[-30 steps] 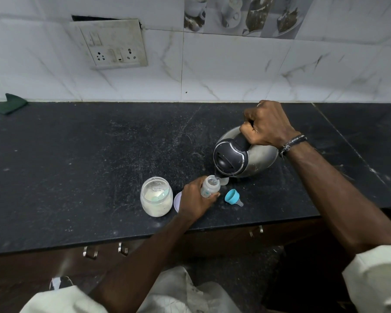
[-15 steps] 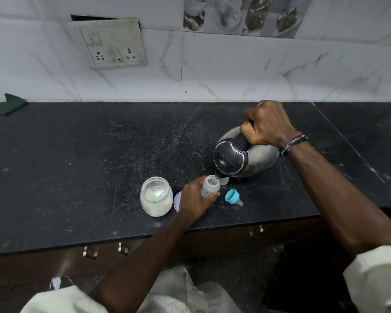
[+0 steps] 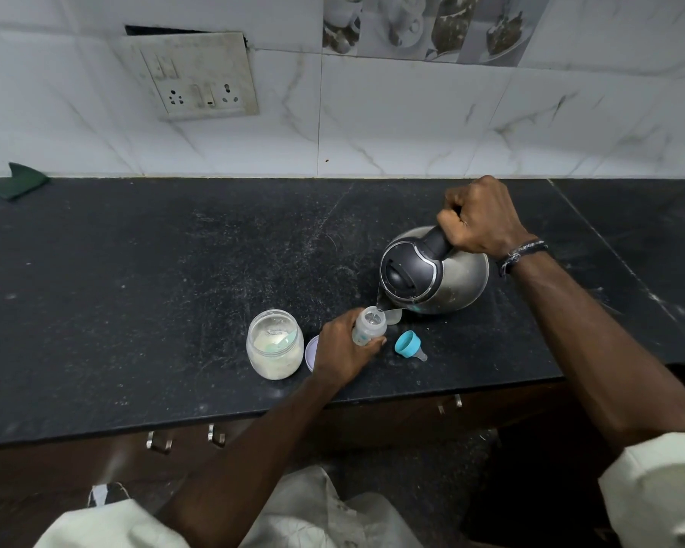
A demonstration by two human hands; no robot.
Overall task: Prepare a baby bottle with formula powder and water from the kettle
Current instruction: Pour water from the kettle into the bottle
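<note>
My left hand (image 3: 343,352) grips a small clear baby bottle (image 3: 368,325) standing open on the black counter (image 3: 175,290). My right hand (image 3: 483,219) is closed on the black handle of a steel kettle (image 3: 447,282), tilted with its spout right over the bottle's mouth. A thin stream of water runs into the bottle. The bottle's blue collar with teat (image 3: 409,345) lies on the counter just right of the bottle. An open jar of formula powder (image 3: 274,344), a pale green scoop inside it, stands to the left of my left hand.
A jar lid (image 3: 310,352) lies flat between the jar and my left hand, mostly hidden. A small clear cap (image 3: 393,315) sits under the kettle spout. A green cloth (image 3: 20,185) lies at the back left. A wall socket plate (image 3: 198,73) hangs above.
The kettle has tipped slightly further toward the bottle. Both hands keep their hold and stay in nearly the same place.
</note>
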